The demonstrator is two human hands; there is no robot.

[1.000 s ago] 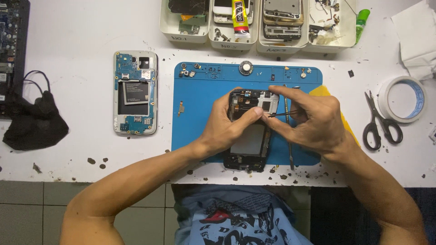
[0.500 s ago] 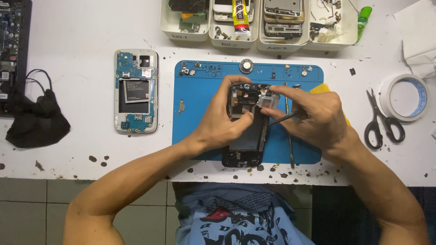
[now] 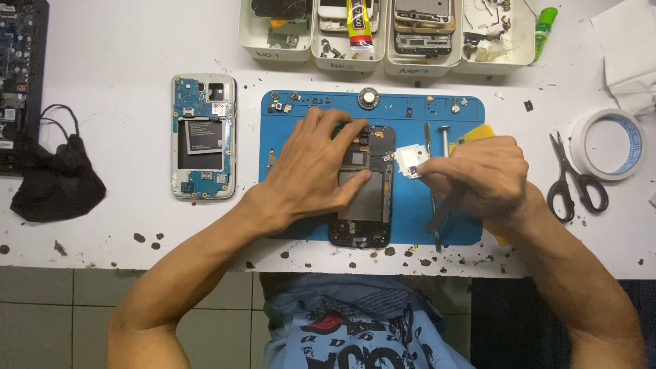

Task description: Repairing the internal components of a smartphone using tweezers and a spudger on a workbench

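Here, the left hand (image 3: 318,167) lies flat on the black phone (image 3: 364,188), fingers spread, nothing clamped; the phone rests on the blue mat (image 3: 410,109) on the worktop (image 3: 123,61); the right hand (image 3: 478,178) has its grip closed on a small white part (image 3: 410,160) just right of the phone; scissors (image 3: 574,181) lie further right.

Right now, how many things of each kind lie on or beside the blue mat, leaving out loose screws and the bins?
Opened phone bodies: 2, the black one under the left hand, the white-framed one
Small silver metal plate at the right hand: 1
Black-handled scissors: 1
White tape roll: 1
Black cloth mask: 1
Total: 6
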